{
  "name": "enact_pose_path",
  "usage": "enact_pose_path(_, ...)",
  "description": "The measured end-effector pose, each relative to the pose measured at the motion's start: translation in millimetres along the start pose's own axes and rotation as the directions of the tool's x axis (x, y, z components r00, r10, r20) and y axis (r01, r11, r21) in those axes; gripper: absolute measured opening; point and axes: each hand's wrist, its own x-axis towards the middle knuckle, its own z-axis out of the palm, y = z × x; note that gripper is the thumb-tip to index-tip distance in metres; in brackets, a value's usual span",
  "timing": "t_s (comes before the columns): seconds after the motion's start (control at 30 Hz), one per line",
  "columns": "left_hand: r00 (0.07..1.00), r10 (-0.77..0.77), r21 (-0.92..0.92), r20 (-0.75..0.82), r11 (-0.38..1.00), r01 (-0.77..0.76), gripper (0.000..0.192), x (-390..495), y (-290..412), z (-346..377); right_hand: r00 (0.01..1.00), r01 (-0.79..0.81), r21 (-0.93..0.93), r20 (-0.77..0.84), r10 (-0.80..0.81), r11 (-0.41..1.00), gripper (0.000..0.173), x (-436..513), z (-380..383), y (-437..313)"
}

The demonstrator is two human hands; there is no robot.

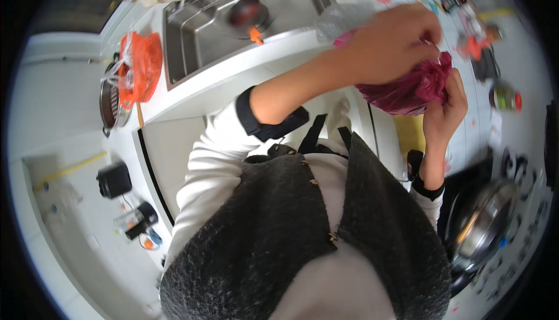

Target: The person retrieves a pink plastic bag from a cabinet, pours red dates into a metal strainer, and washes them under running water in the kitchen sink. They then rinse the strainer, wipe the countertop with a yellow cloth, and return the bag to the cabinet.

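Observation:
A full magenta plastic bag is held up over the counter's edge, to the right of the sink. Its gathered, crumpled neck is pinched between the thumb and fingers of my right hand. Across the top of the bag reaches my left hand, its fingers curled at the bag's upper part beside the neck; the fingertips are partly hidden. What is inside the bag cannot be seen. Just behind my left hand lies a clear plastic bag on the counter.
A steel sink holds a dark, blurred round item. Left of it sits an orange plastic bag beside a metal pot. A lidded pan stands at the right, below a jar with a red lid.

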Motion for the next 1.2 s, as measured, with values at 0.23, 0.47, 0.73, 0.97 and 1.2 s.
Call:
enact_pose_path(0.23, 0.919, -0.271, -0.260, 0.286, 0.901, 0.347, 0.012, -147.2, 28.4, -10.7, 0.985, -0.097, -0.061, -0.150, 0.087, 0.993, 0.024, -195.2, -35.3, -39.4)
enact_pose_path(0.47, 0.698, -0.357, -0.338, 0.621, 0.682, 0.649, 0.009, -244.5, 92.2, 82.8, 0.870, -0.461, -0.087, -0.238, 0.431, 0.883, 0.015, -385.6, -76.4, -95.4)
enact_pose_path(0.73, 0.321, -0.170, -0.179, 0.932, 0.553, 0.814, 0.026, -331.5, 170.6, 207.0, 0.627, -0.748, -0.120, -0.447, 0.637, 0.653, 0.018, -574.6, -142.5, -136.0)
enact_pose_path(0.97, 0.106, -0.073, -0.073, 0.992, 0.360, 0.930, 0.032, -412.2, 266.0, 371.2, 0.457, -0.832, -0.011, -0.580, 0.674, 0.555, 0.014, -742.2, -216.5, -130.9)
enact_pose_path(1.2, 0.058, 0.033, -0.052, 0.998, -0.166, 0.985, 0.060, -529.0, 425.4, 617.9, 0.404, -0.850, -0.022, -0.667, 0.626, 0.526, 0.020, -905.2, -289.7, -113.7)
